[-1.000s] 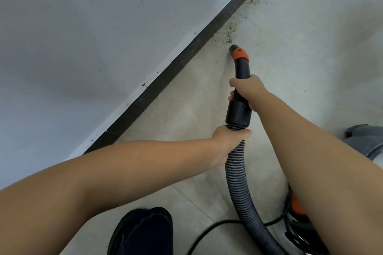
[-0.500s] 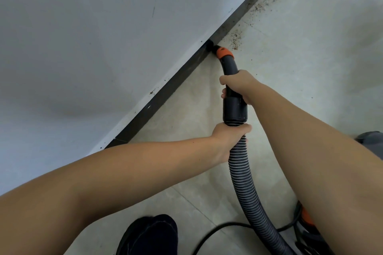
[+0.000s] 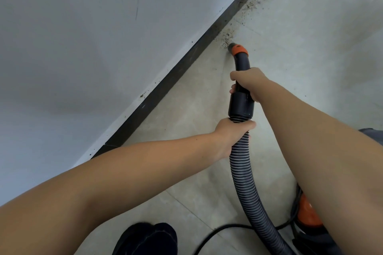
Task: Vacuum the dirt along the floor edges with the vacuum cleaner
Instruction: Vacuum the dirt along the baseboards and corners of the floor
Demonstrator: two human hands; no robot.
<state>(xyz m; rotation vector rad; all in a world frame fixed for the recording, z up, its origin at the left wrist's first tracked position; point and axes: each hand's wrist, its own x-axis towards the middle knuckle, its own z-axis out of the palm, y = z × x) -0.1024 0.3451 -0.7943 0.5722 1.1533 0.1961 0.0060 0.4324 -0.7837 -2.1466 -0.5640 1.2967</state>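
Head view. The right hand (image 3: 249, 83) has its fingers curled round the black rigid handle tube (image 3: 241, 87) of the vacuum cleaner, gripping it just above the wider cuff. The left hand (image 3: 232, 134) grips the ribbed grey hose (image 3: 242, 163) directly below that cuff, its fingers wrapped round the corrugations with the thumb lying across the top. Beyond the right hand's fingers the tube curves to an orange-collared nozzle tip (image 3: 234, 46), which meets the tiled floor (image 3: 300, 51) at the near end of a patch of dark dirt (image 3: 227, 37). More dirt (image 3: 261, 0) lies further along the black baseboard (image 3: 165, 80) under the white wall (image 3: 83, 37). Behind the left hand's fingers the hose runs back to the orange-and-black vacuum body (image 3: 308, 215), beside a black cord (image 3: 219, 232) and a dark shoe (image 3: 147, 238).
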